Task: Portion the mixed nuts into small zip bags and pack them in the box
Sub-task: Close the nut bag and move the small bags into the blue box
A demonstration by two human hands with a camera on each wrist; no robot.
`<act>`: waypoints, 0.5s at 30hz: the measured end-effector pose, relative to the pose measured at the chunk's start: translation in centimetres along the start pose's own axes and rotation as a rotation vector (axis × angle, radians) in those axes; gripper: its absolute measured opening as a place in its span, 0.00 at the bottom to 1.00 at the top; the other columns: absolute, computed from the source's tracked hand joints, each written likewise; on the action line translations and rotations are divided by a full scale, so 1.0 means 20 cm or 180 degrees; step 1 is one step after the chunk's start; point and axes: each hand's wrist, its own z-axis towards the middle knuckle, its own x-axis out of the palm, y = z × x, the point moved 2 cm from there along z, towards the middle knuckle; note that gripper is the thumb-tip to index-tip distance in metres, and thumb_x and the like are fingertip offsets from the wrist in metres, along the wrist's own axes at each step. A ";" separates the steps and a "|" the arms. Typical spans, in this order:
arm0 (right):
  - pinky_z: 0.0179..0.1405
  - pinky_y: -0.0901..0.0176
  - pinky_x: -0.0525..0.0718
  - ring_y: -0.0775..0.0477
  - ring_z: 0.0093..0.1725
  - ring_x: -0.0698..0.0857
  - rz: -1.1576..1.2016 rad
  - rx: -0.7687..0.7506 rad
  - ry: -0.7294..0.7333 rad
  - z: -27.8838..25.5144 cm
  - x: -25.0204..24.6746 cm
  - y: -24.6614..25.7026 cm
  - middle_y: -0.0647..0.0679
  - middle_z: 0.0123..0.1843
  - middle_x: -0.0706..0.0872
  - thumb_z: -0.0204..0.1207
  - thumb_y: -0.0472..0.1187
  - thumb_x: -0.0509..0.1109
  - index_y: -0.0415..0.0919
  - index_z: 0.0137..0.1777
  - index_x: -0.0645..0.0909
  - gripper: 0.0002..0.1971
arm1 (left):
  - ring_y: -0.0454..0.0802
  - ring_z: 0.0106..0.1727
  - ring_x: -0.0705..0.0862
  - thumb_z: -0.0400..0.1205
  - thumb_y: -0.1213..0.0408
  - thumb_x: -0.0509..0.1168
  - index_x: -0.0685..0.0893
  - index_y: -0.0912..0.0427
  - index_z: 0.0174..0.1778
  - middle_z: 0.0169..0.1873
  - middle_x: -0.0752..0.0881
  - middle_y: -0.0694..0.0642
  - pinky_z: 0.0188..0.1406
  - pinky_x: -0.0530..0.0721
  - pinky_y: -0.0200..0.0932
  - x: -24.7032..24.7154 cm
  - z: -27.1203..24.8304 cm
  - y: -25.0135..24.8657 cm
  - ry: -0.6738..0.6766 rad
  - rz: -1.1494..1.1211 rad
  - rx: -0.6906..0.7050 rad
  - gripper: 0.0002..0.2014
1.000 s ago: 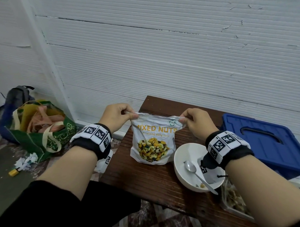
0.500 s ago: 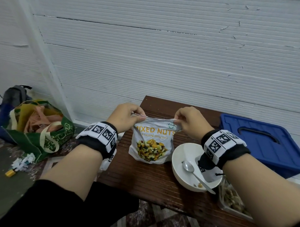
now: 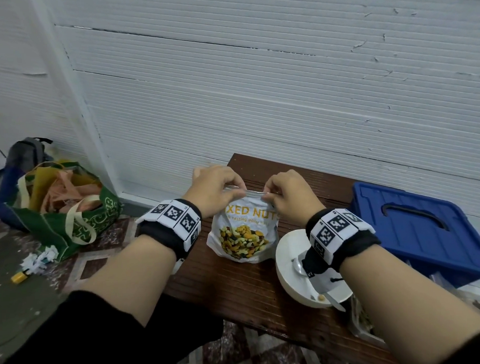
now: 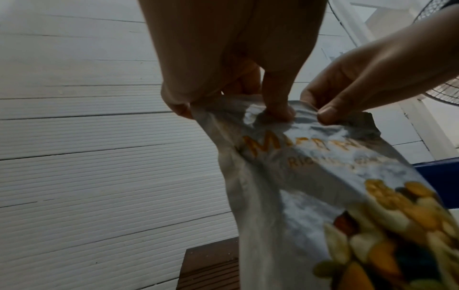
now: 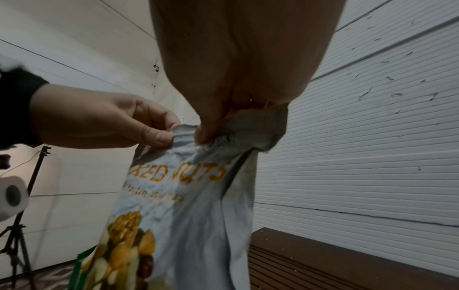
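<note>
On the table (image 3: pixel 237 285), both hands (image 3: pixel 216 186) pinch the nut bag's (image 3: pixel 246 236) top; the bowl (image 3: pixel 288 262) seems partly hidden by the right wrist.

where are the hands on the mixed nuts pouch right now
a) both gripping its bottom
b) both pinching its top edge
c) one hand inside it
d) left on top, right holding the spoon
b) The left hand and right hand both pinch the top edge of the mixed nuts pouch, close together, while the spoon lies untouched in the white bowl.
</note>
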 end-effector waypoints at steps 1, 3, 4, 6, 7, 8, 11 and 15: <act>0.52 0.55 0.70 0.53 0.46 0.69 0.0018 -0.0001 -0.0036 0.00 0.01 0.00 0.63 0.34 0.71 0.75 0.41 0.73 0.48 0.38 0.78 0.07 | 0.39 0.53 0.76 0.77 0.53 0.73 0.82 0.41 0.36 0.38 0.81 0.37 0.52 0.53 0.40 0.00 0.00 -0.01 -0.0044 -0.0005 0.0006 0.06; 0.56 0.50 0.72 0.53 0.46 0.69 0.0052 0.0001 -0.0133 0.00 0.01 0.00 0.63 0.34 0.72 0.74 0.41 0.74 0.50 0.38 0.77 0.08 | 0.40 0.54 0.78 0.75 0.54 0.74 0.84 0.42 0.35 0.40 0.84 0.40 0.53 0.54 0.41 0.01 -0.01 0.00 -0.0139 -0.0114 -0.0053 0.06; 0.57 0.49 0.71 0.54 0.46 0.69 0.0066 0.0019 -0.0175 -0.01 0.00 0.00 0.63 0.34 0.74 0.74 0.43 0.74 0.51 0.38 0.77 0.08 | 0.40 0.54 0.79 0.74 0.54 0.75 0.84 0.41 0.34 0.41 0.85 0.41 0.57 0.56 0.42 0.01 -0.01 0.02 -0.0176 -0.0231 -0.0121 0.06; 0.56 0.52 0.67 0.55 0.48 0.69 0.0065 0.0065 -0.0204 -0.01 -0.01 0.01 0.61 0.38 0.77 0.74 0.49 0.73 0.54 0.40 0.80 0.05 | 0.41 0.52 0.81 0.72 0.54 0.77 0.85 0.39 0.32 0.39 0.86 0.40 0.64 0.66 0.51 0.01 -0.01 0.04 -0.0157 -0.0526 -0.0198 0.07; 0.54 0.54 0.64 0.55 0.49 0.69 0.0054 0.0054 -0.0206 -0.01 -0.01 0.02 0.59 0.40 0.79 0.74 0.51 0.73 0.54 0.42 0.81 0.05 | 0.40 0.50 0.82 0.71 0.54 0.78 0.85 0.38 0.33 0.38 0.86 0.39 0.62 0.71 0.50 0.01 -0.01 0.04 -0.0117 -0.0642 -0.0202 0.08; 0.52 0.56 0.62 0.55 0.49 0.69 0.0053 0.0019 -0.0218 -0.01 0.00 0.04 0.58 0.41 0.79 0.74 0.53 0.73 0.54 0.42 0.82 0.05 | 0.39 0.48 0.82 0.71 0.56 0.78 0.86 0.40 0.35 0.37 0.86 0.38 0.59 0.75 0.44 0.01 -0.01 0.03 -0.0078 -0.0739 -0.0215 0.07; 0.52 0.55 0.61 0.54 0.49 0.70 0.0111 0.0004 -0.0277 0.01 0.02 0.07 0.59 0.40 0.78 0.75 0.49 0.73 0.51 0.40 0.81 0.06 | 0.39 0.44 0.83 0.72 0.60 0.78 0.87 0.51 0.40 0.38 0.86 0.42 0.41 0.75 0.23 0.00 -0.01 0.02 -0.0032 -0.0871 -0.0267 0.06; 0.49 0.57 0.57 0.54 0.48 0.68 -0.0017 0.0010 -0.0264 0.01 0.03 0.07 0.60 0.38 0.75 0.76 0.49 0.71 0.50 0.42 0.81 0.05 | 0.41 0.46 0.84 0.73 0.59 0.78 0.87 0.51 0.38 0.38 0.86 0.42 0.44 0.77 0.30 0.00 -0.01 0.04 -0.0042 -0.0802 -0.0283 0.05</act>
